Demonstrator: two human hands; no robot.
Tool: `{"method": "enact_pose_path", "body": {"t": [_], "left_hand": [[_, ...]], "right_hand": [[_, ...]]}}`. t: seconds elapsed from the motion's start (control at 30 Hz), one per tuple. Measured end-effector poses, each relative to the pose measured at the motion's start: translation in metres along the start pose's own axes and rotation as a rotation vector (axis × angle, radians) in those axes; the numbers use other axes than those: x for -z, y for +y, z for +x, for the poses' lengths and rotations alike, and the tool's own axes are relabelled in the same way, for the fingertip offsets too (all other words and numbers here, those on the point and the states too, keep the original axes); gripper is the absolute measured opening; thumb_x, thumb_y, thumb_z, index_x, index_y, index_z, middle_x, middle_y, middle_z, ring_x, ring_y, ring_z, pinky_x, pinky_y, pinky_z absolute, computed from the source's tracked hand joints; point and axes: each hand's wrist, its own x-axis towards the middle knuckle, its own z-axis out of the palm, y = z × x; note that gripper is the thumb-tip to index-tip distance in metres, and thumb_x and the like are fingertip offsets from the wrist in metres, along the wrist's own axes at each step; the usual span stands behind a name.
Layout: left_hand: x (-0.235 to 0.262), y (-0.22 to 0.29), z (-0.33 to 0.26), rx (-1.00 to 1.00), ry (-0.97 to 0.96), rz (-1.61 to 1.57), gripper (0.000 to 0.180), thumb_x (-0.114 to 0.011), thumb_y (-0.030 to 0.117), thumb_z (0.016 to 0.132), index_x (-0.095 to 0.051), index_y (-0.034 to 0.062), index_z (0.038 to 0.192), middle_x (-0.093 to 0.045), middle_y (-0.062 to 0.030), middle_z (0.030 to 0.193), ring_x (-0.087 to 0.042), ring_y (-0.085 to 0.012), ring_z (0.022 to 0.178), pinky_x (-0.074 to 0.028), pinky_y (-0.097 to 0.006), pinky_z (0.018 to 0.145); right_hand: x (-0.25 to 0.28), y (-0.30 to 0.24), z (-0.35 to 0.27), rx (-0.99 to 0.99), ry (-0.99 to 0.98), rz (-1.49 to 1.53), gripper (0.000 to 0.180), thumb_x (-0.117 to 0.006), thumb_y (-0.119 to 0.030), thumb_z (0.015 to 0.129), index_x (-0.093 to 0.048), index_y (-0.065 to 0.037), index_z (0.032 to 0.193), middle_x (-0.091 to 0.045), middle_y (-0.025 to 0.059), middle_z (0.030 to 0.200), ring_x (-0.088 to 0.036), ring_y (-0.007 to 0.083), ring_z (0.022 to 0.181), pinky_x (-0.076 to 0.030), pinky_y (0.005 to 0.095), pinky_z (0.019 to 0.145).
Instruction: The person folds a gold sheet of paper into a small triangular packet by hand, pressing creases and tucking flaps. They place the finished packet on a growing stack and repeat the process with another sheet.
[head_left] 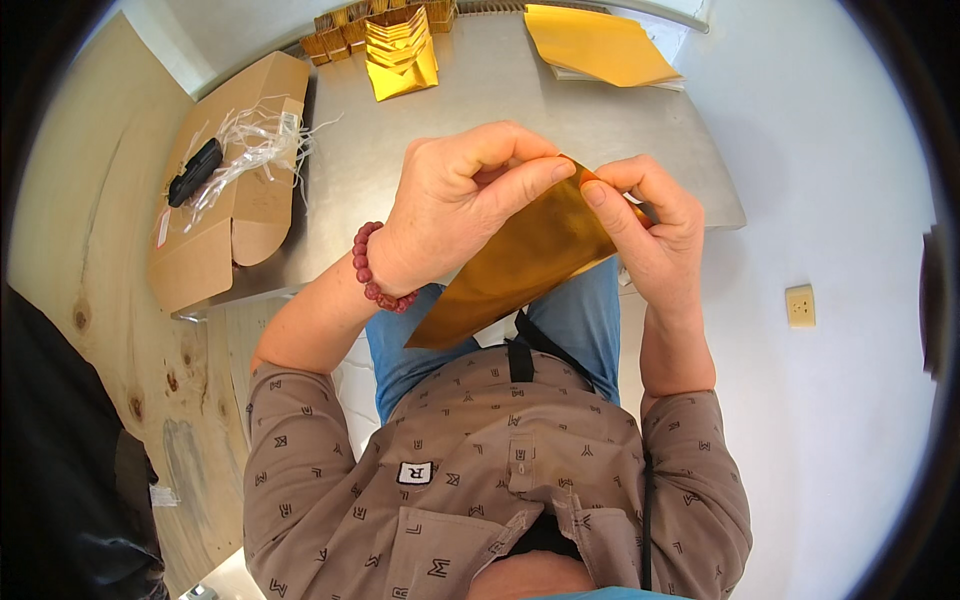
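A sheet of shiny gold foil paper [520,262] hangs in the air above my lap, in front of the table's near edge. My left hand [475,190] pinches its upper edge between thumb and index finger; a red bead bracelet circles that wrist. Close beside it, my right hand [650,215] pinches the same edge at the upper right corner, its other fingers curled behind. The two thumbs are a short way apart. From there the sheet slants down to a lower left corner near my waist.
Folded gold paper pieces [402,62] lie overlapping at the table's [480,110] far side, before a row of more folded pieces [340,35]. A stack of gold sheets [600,48] sits far right. On the left, flattened cardboard [262,215] carries clear plastic strips [255,140] and a black object [195,172].
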Motion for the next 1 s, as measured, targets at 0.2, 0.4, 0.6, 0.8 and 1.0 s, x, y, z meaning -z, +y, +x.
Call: {"method": "enact_pose_path", "body": {"t": [0.2, 0.4, 0.6, 0.8, 1.0], "left_hand": [[-0.0018, -0.0037, 0.0015, -0.026, 0.045, -0.016, 0.012, -0.076, 0.012, 0.096, -0.077, 0.0014, 0.101, -0.072, 0.0005, 0.078, -0.058, -0.002, 0.069, -0.047, -0.02, 0.06], [-0.0027, -0.0024, 0.0015, -0.019, 0.048, -0.018, 0.012, -0.075, 0.012, 0.097, -0.077, 0.0013, 0.102, -0.071, 0.0007, 0.078, -0.059, -0.0022, 0.069, -0.047, -0.02, 0.06], [-0.0018, -0.002, 0.0013, -0.018, 0.044, 0.022, 0.012, -0.074, 0.012, 0.097, -0.077, 0.0016, 0.102, -0.07, 0.0006, 0.076, -0.057, -0.0023, 0.068, -0.046, -0.02, 0.06], [-0.0031, -0.0025, 0.0022, -0.034, 0.054, 0.035, 0.012, -0.074, 0.012, 0.098, -0.077, 0.0016, 0.102, -0.067, 0.0016, 0.074, -0.054, -0.0024, 0.066, -0.045, -0.021, 0.058], [-0.0036, -0.0082, 0.0029, 0.001, 0.124, 0.081, 0.013, -0.071, 0.014, 0.1, -0.072, 0.001, 0.099, -0.062, 0.0019, 0.069, -0.051, -0.0019, 0.063, -0.042, -0.021, 0.056]], "right_hand": [[-0.0005, -0.0015, -0.0009, -0.027, 0.004, 0.028, 0.004, -0.071, -0.004, 0.097, -0.07, 0.0, 0.097, -0.067, 0.0002, 0.083, -0.061, 0.0045, 0.077, -0.047, 0.0205, 0.063], [0.0, -0.001, -0.0003, -0.031, 0.005, 0.007, 0.004, -0.072, -0.004, 0.097, -0.07, 0.0, 0.096, -0.066, -0.0004, 0.083, -0.059, 0.0039, 0.075, -0.045, 0.0202, 0.062], [-0.0004, 0.0003, -0.0007, -0.034, 0.01, 0.019, 0.005, -0.072, -0.004, 0.097, -0.07, 0.0, 0.095, -0.066, -0.0007, 0.082, -0.057, 0.0037, 0.074, -0.044, 0.0204, 0.062], [-0.001, 0.0008, 0.0, -0.032, 0.015, 0.014, 0.005, -0.072, -0.004, 0.096, -0.07, 0.0, 0.095, -0.066, -0.0008, 0.082, -0.057, 0.0035, 0.075, -0.044, 0.0206, 0.062], [-0.0002, 0.0017, -0.0009, -0.094, 0.038, -0.002, 0.009, -0.075, -0.008, 0.094, -0.071, 0.0, 0.095, -0.068, -0.0009, 0.083, -0.058, 0.004, 0.076, -0.045, 0.0209, 0.066]]}}
